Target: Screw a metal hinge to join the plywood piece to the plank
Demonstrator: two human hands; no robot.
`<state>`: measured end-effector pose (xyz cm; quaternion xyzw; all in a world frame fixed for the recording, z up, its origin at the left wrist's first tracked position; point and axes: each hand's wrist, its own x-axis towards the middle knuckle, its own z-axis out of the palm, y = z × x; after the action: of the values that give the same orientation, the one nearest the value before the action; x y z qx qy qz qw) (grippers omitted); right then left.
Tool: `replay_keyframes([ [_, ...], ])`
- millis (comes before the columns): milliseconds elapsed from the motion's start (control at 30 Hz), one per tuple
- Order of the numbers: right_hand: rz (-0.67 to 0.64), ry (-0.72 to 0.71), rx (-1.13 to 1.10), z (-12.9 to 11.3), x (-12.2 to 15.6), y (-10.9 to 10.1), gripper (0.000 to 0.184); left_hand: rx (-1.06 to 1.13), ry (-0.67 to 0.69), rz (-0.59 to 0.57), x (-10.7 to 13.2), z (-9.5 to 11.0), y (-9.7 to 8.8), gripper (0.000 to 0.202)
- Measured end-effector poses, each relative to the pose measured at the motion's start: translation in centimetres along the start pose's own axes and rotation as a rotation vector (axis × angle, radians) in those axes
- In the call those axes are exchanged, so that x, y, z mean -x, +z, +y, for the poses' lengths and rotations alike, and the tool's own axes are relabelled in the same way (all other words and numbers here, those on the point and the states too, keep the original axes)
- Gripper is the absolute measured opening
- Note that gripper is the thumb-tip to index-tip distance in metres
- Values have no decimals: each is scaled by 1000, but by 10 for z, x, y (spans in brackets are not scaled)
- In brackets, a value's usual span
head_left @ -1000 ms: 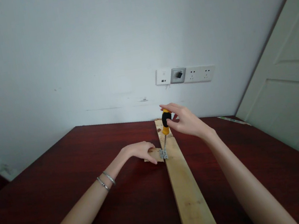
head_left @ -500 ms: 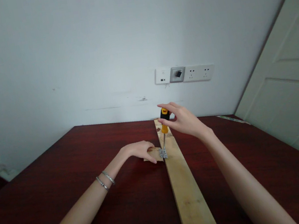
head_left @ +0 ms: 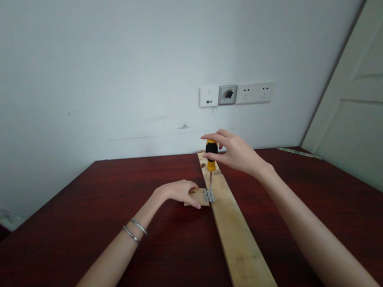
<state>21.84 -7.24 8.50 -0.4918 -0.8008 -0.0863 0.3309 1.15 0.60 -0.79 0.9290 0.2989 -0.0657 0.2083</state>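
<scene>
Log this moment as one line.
left hand: gripping wood piece; right hand: holding screwdriver; tip: at hinge; hinge: bridging wood piece and board

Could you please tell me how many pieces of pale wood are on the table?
2: the long board running lengthwise, and the small piece against its left edge, partly covered by the left hand. No others show.
</scene>
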Motion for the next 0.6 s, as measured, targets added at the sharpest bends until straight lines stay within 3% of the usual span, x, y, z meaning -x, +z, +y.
replay_keyframes([
  [267, 3, -39, -69, 1, 0, 3, 54, 23, -11, -4, 3, 4, -2, 61],
  [467, 4, 4, -15, 0, 1, 1, 40, 12, -10, -12, 3, 5, -3, 61],
  [600, -20, -20, -69, 1, 0, 0, 42, -4, -2, -4, 3, 6, -3, 60],
])
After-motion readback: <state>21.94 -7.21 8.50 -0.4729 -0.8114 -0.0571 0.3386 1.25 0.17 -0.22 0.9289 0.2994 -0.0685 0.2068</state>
